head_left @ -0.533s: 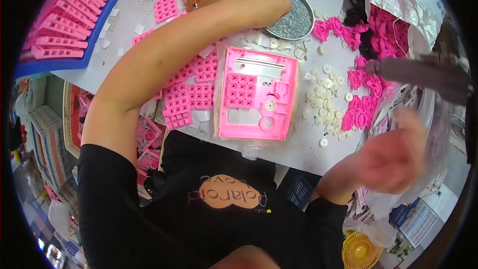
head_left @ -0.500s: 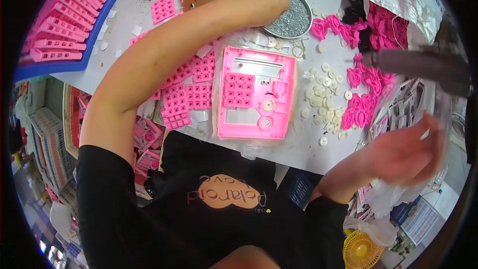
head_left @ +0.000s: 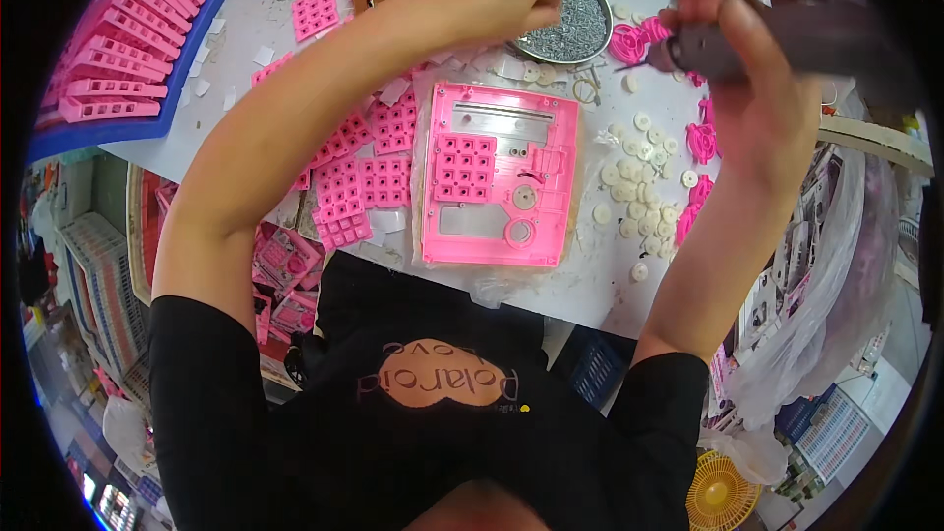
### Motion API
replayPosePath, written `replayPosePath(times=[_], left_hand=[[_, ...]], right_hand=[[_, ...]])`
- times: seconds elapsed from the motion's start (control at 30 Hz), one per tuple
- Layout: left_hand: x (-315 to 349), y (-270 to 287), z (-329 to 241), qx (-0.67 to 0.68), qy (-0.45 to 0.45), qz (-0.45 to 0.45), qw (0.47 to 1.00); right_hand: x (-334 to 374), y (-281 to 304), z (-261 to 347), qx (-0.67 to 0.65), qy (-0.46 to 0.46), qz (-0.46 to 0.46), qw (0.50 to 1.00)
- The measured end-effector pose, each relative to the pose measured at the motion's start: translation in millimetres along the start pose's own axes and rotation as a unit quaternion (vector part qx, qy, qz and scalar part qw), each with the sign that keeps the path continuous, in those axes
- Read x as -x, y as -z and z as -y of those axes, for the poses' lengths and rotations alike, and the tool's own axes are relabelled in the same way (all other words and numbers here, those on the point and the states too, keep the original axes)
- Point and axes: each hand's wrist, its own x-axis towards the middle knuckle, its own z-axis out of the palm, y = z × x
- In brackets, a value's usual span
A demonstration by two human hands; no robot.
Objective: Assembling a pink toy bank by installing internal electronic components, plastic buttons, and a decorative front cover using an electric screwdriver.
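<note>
While right fingers (head_left: 700, 2) grasp a blurred screwdriver (head_left: 826, 37), I cannot tell if left fingers (head_left: 541, 16) pinch screws (head_left: 582, 28).

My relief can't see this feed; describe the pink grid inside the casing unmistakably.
On the white table, find the large, open pink casing before the person. In its left half sits the pink grid. Unlike the loose grids left of the casing, it alone lies inside.
</note>
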Motion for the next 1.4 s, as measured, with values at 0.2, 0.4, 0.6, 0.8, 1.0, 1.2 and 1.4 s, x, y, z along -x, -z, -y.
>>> replayPosePath(times=[0.2, 0.4, 0.6, 0.8, 1.0, 1.2, 1.4], left_hand=[[153.7, 5.1, -76.3, 0.131, -0.130, -0.065, 0.981], [193.0, -31.1, -100.7, 0.308, -0.058, -0.176, 0.933], [193.7, -31.7, -103.6, 0.318, -0.045, -0.167, 0.932], [190.6, -32.4, -105.1, 0.242, -0.084, -0.203, 0.945], [182.6, -24.7, -96.2, 0.112, -0.059, -0.219, 0.967], [168.3, -25.1, -86.1, -0.014, -0.209, -0.071, 0.975], [166.5, -30.1, -89.3, -0.057, -0.216, -0.075, 0.972]], right_hand=[[84.8, -48.4, -1.2, -0.241, 0.036, 0.016, 0.970], [104.1, -66.7, 22.5, -0.293, 0.067, 0.080, 0.950], [103.1, -71.7, 25.5, -0.294, 0.052, 0.100, 0.949], [111.5, -68.8, 17.5, -0.336, 0.050, 0.114, 0.934], [121.1, -71.9, -1.8, -0.273, 0.036, 0.031, 0.961], [125.9, -75.2, -38.0, -0.208, 0.010, -0.019, 0.978], [127.6, -76.9, -41.1, -0.154, -0.003, -0.003, 0.988]])
